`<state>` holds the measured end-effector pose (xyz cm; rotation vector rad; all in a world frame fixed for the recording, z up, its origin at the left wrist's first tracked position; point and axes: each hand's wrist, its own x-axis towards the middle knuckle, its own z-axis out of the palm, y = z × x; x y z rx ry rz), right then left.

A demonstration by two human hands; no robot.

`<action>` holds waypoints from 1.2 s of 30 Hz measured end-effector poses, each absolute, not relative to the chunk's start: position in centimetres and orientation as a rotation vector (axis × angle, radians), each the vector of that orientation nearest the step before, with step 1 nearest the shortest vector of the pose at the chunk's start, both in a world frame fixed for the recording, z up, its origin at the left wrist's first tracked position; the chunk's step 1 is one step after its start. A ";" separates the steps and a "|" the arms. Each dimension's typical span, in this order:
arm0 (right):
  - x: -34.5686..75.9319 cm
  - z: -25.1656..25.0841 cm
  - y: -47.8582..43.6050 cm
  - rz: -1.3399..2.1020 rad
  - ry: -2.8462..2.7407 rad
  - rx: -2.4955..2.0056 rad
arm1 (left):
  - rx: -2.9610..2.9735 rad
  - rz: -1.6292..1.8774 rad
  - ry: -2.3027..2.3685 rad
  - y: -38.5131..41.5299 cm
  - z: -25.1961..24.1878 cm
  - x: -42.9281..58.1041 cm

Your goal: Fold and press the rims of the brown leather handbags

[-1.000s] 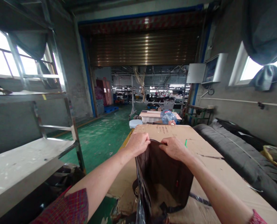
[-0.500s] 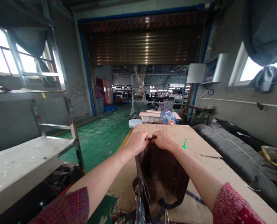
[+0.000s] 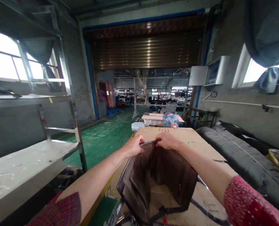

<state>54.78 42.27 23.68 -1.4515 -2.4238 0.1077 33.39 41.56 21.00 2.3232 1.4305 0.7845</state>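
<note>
A dark brown bag [image 3: 166,169] gapes open on a cardboard-covered table, its inside facing me. At its far rim, my left hand [image 3: 133,146] pinches the edge on the left. My right hand [image 3: 166,141] grips the same rim a short way to the right, thumb and fingers closed over it. Between the two hands a stretch of the rim shows. Dark straps, partly wrapped in clear plastic, lie beside and below the bag. A small red piece [image 3: 165,219] hangs near its close edge.
Cardboard [image 3: 207,147] covers the table, with a small green object [image 3: 188,143] on it. Large water bottles [image 3: 171,120] lie beyond. A metal rack [image 3: 76,125] stands left; grey fabric rolls [image 3: 238,157] lie right. A half-raised roller shutter [image 3: 144,50] is ahead.
My hands have moved apart along the rim, the left one leftward. The bag has spread wider, showing more of its inside. The view has shifted slightly.
</note>
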 end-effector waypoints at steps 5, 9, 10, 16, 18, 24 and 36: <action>55.2 23.0 42.5 0.104 -2.384 -1.446 | 2.382 0.792 1.419 41.1 21.3 33.3; 55.1 22.6 42.6 0.107 -2.346 -1.440 | 2.407 0.857 1.384 40.4 21.5 33.5; 55.0 22.5 42.6 0.108 -2.336 -1.440 | 2.404 0.877 1.382 40.3 21.5 33.5; 54.6 22.5 42.2 0.104 -2.308 -1.422 | 2.418 0.885 1.435 40.4 21.3 33.3; 54.5 22.4 42.2 0.089 -2.314 -1.405 | 2.443 0.885 1.442 40.6 21.3 33.2; 54.1 22.0 42.7 0.058 -2.346 -1.375 | 2.463 0.865 1.453 40.9 21.2 33.1; 52.8 22.9 41.7 -0.056 -2.356 -1.459 | 2.482 0.811 1.411 41.5 21.3 33.8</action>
